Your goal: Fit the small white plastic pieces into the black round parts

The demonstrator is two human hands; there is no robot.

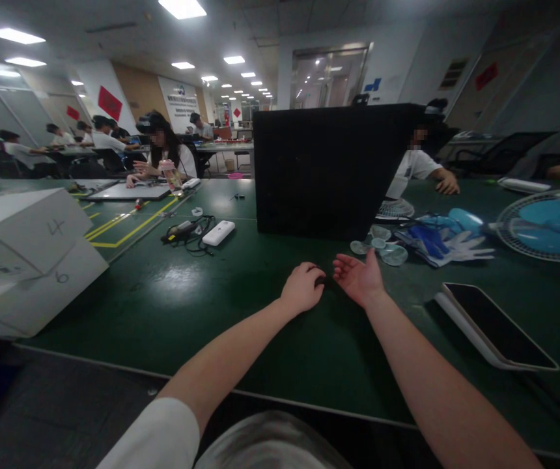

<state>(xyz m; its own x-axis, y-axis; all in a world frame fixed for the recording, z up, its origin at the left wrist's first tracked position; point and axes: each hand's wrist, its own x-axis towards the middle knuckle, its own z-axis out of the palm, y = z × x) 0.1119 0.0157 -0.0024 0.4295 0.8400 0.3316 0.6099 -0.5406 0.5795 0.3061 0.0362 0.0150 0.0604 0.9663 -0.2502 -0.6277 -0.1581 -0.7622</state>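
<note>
My left hand (302, 286) rests low over the green table (177, 326), its fingers curled round a small black object (320, 281). Most of that object is covered by the fingers, so its kind cannot be made out. Just to the right, my right hand (359, 279) is held with the palm turned inward and the fingers apart, nothing in it. Behind the hands stands a large black box-like panel (319, 176). A detached translucent fan blade (378, 243) lies beyond my right fingertips, apart from them.
White boxes (26, 241) stand at left. A white power bank (219, 233) lies by a tangle of black cables (189, 234). At right are gloves (436, 246), a blue fan (548, 225) and a tablet-like device (497, 326). Co-workers sit across the table.
</note>
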